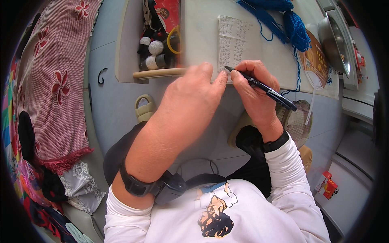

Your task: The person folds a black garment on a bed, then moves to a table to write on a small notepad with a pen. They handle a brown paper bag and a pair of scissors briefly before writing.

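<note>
My right hand [258, 88] holds a black pen [267, 91] with its tip at the lower edge of a sheet of handwritten paper [231, 42]. The paper lies near the edge of a white table [200, 36]. My left hand [194, 88] is at the table's front edge, with one fingertip on the paper's bottom edge beside the pen tip. Its other fingers are partly hidden and slightly blurred, and nothing shows in them.
Blue yarn [296, 30] and blue knitting [267, 22] lie at the back right, near a hand fan [314, 57] and a metal bowl [332, 44]. An open drawer [127, 45] at the left holds balls of thread [156, 47]. A patterned cloth [60, 76] covers a seat.
</note>
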`<state>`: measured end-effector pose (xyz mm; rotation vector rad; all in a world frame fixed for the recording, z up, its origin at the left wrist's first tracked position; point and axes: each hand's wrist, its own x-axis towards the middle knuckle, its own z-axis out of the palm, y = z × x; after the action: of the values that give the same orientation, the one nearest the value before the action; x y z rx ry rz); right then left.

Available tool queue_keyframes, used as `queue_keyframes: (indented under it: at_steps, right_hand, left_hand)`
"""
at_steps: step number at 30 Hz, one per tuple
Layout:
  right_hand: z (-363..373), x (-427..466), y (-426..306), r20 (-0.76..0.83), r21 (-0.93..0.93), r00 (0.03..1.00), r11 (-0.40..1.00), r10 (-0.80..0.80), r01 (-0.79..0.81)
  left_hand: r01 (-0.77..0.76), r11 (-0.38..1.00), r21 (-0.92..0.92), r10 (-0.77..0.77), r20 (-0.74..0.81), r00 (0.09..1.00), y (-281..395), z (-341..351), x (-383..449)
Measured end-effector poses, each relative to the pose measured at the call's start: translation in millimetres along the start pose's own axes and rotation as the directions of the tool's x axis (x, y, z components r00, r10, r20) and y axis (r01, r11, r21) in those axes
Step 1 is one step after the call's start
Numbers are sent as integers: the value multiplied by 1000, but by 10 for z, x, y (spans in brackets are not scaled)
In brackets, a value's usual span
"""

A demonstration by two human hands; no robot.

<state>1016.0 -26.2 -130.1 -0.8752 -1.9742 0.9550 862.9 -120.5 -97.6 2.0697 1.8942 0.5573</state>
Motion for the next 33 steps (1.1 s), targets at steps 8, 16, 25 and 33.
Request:
queue_keyframes:
  at_steps: [8, 16, 25, 33]
  right_hand:
    - [-10, 1, -6, 13, 3, 1000, 1000, 4, -4]
    - [-41, -20, -36, 59, 7, 997, 999, 47, -47]
    - [-12, -10, -19, 22, -32, 1000, 999, 13, -12]
    - [-2, -36, -25, 19, 17, 998, 998, 60, -60]
  left_hand:
    - [2, 1000, 0, -2, 8, 1000, 7, -10, 5]
    - [0, 1000, -7, 0, -4, 1000, 1, 0, 3]
    - [7, 1000, -13, -7, -1, 1000, 0, 15, -1]
    - [2, 1000, -9, -2, -5, 1000, 0, 16, -4]
